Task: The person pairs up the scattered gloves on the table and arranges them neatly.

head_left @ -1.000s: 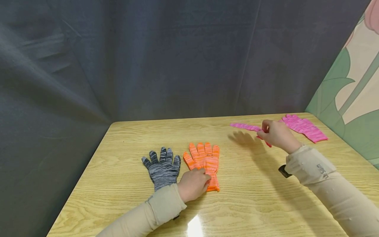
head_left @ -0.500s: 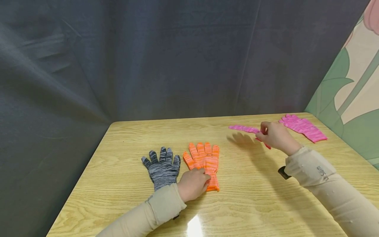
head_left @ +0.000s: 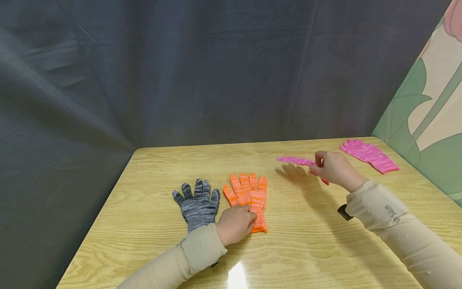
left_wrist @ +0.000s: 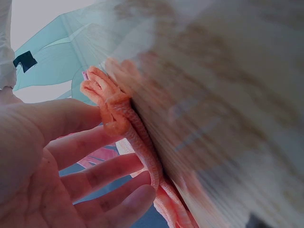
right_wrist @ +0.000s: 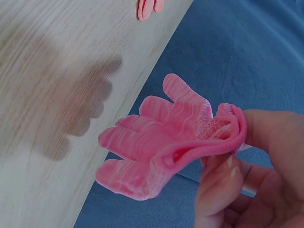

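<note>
My left hand (head_left: pixel 234 225) pinches the cuff of an orange knitted glove (head_left: pixel 250 192) that lies flat, fingers pointing away. In the left wrist view, thumb and forefinger meet on a fold of the orange fabric, while the other fingers reach along the glove. A pink knitted glove (right_wrist: pixel 161 126) hangs from my right hand (head_left: pixel 336 169), which grips its cuff between thumb and fingers above the table. Its fingers point left, and its shadow falls beneath it. Left of the orange glove lies a grey-and-black glove (head_left: pixel 198 206), its cuff hidden behind my left sleeve.
Another pink glove (head_left: pixel 369 155) lies at the table's back right corner. The wooden table (head_left: pixel 151 168) ends at a dark curtain (head_left: pixel 223 80) behind and on the left. A wall painted with leaves (head_left: pixel 433 120) stands along the right side.
My right hand has drifted slightly left and down with the pink glove. The left hand and the orange glove have stayed in place.
</note>
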`<state>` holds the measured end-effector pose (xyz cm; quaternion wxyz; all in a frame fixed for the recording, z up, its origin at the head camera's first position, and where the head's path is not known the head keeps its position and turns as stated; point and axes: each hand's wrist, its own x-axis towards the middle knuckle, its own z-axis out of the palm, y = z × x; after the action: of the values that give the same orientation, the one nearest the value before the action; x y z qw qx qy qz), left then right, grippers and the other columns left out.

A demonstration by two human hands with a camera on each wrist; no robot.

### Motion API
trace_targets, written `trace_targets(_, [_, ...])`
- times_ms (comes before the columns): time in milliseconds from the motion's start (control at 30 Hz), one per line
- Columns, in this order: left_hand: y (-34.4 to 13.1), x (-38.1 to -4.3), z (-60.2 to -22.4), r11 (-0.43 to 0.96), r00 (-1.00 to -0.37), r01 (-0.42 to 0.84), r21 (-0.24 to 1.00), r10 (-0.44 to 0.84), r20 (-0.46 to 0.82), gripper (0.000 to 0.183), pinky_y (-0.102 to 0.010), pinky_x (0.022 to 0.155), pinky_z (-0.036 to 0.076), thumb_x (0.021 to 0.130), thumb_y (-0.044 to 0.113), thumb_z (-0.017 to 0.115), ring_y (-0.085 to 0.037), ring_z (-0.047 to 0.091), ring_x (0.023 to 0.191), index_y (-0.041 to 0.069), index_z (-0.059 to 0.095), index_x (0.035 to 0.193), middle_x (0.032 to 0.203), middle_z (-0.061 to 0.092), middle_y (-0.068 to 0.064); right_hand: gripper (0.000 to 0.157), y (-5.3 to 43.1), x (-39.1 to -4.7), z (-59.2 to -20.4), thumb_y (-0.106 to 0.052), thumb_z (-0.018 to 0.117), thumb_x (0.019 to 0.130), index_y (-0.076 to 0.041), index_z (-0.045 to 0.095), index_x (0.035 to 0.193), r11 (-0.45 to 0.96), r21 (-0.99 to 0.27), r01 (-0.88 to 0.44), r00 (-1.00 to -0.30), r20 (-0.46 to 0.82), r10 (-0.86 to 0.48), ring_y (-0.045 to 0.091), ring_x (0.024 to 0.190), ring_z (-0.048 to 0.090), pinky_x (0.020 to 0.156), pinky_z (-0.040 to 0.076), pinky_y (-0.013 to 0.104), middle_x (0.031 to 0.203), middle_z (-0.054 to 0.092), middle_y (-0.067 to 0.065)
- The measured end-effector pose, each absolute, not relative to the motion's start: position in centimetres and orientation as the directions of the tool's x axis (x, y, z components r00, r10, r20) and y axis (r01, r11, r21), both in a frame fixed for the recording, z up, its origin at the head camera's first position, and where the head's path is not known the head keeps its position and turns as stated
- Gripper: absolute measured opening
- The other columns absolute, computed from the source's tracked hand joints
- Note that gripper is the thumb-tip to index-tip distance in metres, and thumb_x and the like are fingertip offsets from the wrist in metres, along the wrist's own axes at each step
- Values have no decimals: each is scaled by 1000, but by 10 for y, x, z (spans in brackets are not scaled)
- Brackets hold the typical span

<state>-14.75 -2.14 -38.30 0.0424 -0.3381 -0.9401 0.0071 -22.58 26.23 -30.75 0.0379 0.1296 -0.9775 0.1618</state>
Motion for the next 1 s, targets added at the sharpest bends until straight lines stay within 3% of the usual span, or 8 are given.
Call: trace_targets(1000, [-22,-146,-381,771,-768,635,-42,636,75,15,-21,51,45,88,27,63,-11,59,71,23,71,100,87,64,3,23,251,-219,-321,-16,63,82,-8,49,65,912,-256,-321,-947,79,-311,12,45,39,49,29,25,41,43,-3])
